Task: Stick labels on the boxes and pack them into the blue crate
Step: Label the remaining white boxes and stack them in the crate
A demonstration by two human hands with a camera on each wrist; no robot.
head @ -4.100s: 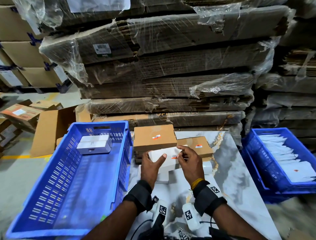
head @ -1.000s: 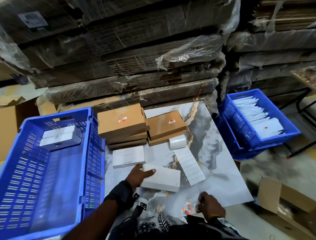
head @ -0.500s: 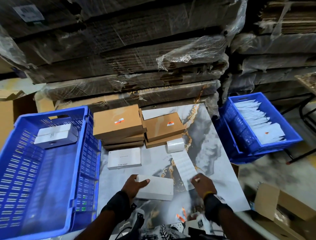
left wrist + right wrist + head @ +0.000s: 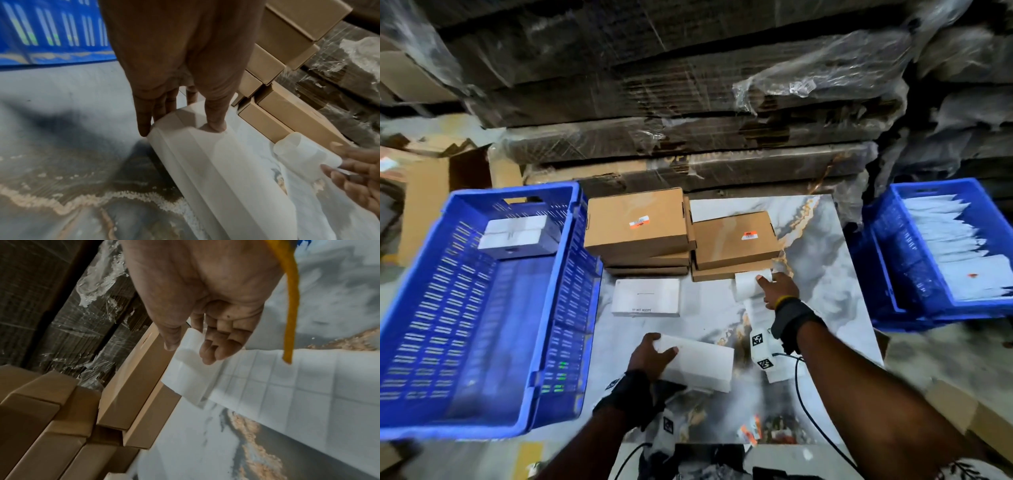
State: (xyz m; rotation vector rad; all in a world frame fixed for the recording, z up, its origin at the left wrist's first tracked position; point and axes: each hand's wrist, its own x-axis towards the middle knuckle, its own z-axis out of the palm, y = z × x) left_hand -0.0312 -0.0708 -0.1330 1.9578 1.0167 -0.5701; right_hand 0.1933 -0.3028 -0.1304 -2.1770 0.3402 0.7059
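My left hand (image 4: 658, 346) grips the left end of a plain white box (image 4: 702, 368) low over the marble table; thumb on top, fingers down the end face (image 4: 144, 126). My right hand (image 4: 767, 281) reaches over the white label roll (image 4: 748, 286), its loosely curled fingers (image 4: 209, 356) touching the roll (image 4: 185, 369). A strip of labels (image 4: 287, 379) trails off the roll across the table. The big blue crate (image 4: 558, 308) at the left holds one white box (image 4: 515, 233). Another white box (image 4: 645, 296) lies flat on the table.
Two stacks of brown cardboard boxes (image 4: 637, 222) (image 4: 732, 240) with orange stickers stand at the table's back, close to the roll. A second blue crate (image 4: 876, 267) with white envelopes is at the right. Wrapped cardboard pallets (image 4: 688, 102) wall off the back.
My right hand has moved from the near end of the label strip up to the roll. My left hand keeps its hold on the white box near the table's front.
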